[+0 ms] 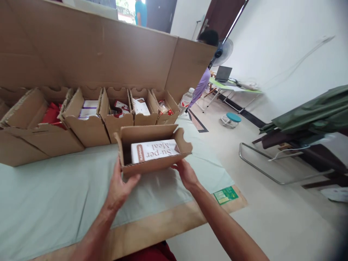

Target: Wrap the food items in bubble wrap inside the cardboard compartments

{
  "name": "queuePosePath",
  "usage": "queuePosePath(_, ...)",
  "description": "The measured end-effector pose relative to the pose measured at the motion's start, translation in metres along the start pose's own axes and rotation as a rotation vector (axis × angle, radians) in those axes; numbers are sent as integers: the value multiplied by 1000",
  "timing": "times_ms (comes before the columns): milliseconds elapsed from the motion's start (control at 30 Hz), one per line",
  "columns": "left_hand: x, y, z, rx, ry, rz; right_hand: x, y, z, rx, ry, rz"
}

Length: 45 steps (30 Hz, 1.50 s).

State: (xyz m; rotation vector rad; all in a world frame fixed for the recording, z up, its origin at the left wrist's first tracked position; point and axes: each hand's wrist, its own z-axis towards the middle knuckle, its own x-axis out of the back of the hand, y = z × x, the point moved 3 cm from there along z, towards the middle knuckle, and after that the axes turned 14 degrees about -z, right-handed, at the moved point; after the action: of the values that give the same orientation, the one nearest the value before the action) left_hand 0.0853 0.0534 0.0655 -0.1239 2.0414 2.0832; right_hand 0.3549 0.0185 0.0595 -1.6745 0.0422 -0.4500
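Note:
I hold an open cardboard box [152, 167] just above the table. My left hand [119, 186] grips its near left corner, thumb on the front wall. My right hand [186, 173] curls under its near right end. Inside the box lies a white carton [154, 150] printed "Su-per Meal", seen upside down. Behind it stands a row of similar open cardboard boxes [89, 127] holding white cartons and red packets.
A pale green cloth [54, 195] covers the wooden table. A tall cardboard wall [89, 50] stands behind the boxes. A water bottle [186, 100] sits at the table's far right end. A person in purple sits at a desk with a laptop [223, 73]; folded chairs stand at right.

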Motion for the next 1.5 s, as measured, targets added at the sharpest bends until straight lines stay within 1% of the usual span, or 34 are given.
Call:
queuePosePath(67,28,6,26,-24,68,11,-29,-13,16,49,-84,-2)
queuePosePath(133,52,10,48,-40,80,18,-51,-21,28,99,-130,4)
queuePosePath(167,61,11,56,-44,81,22,-59,-22,32,118,-143,14)
queuePosePath(233,70,8,66,-47,88,33,-68,-21,40,139,-174,52)
queuePosePath(300,70,2,67,-50,112,43,-67,-16,46,137,-222,97)
queuePosePath(333,69,-3,66,-48,129,49,-63,-14,49,132,-244,105)
queuePosePath(367,66,-7,63,-43,147,54,-55,-14,52,131,-248,92)
queuePosePath(400,64,-11,61,-36,163,65,-45,-18,54,139,-226,54)
queuePosePath(433,63,-14,59,-30,175,80,-33,-26,57,160,-175,-4)
queuePosePath(467,61,-17,57,-28,182,99,-19,-40,60,198,-101,-74)
queuePosePath(500,61,-19,56,-31,185,118,-6,-58,62,252,-19,-151)
queuePosePath(533,61,-21,55,-38,189,136,5,-82,64,323,59,-220)
queuePosePath(567,62,-22,55,-44,191,152,11,-108,65,401,102,-280)
queuePosePath(600,62,-23,55,-46,195,166,13,-136,68,489,106,-341)
queuePosePath(633,63,-23,55,-43,202,176,10,-163,71,575,76,-413)
queuePosePath(667,64,-24,55,-34,209,185,0,-186,75,652,-22,-511)
queuePosePath(700,64,-25,56,-25,215,194,-14,-205,80,725,-167,-614)
queuePosePath(733,64,-25,56,-20,218,202,-31,-218,86,789,-334,-715)
queuePosePath(767,64,-25,56,-20,218,208,-48,-225,93,836,-493,-808)
queuePosePath(800,64,-24,56,-28,218,214,-65,-227,101,866,-629,-884)
queuePosePath(833,63,-24,56,-42,214,219,-79,-225,109,881,-727,-933)
queuePosePath(867,62,-23,56,-60,208,224,-91,-221,116,878,-785,-958)
queuePosePath(900,61,-23,56,-77,203,227,-100,-215,123,866,-814,-964)
queuePosePath(967,61,-23,57,-98,199,225,-109,-204,133,844,-827,-968)
queuePosePath(1067,61,-24,58,-98,208,217,-110,-197,133,851,-823,-1040)
queuePosePath(1200,62,-24,58,-91,209,218,-111,-200,124,893,-804,-1065)
queuePosePath(1300,62,-23,59,-113,208,195,-124,-199,122,923,-797,-1068)
queuePosePath(1400,64,-23,59,-137,221,170,-135,-196,124,933,-822,-1093)
queuePosePath(1467,65,-24,59,-140,221,191,-134,-200,125,953,-861,-1087)
queuePosePath(1500,66,-25,58,-140,219,211,-129,-203,124,966,-870,-1066)
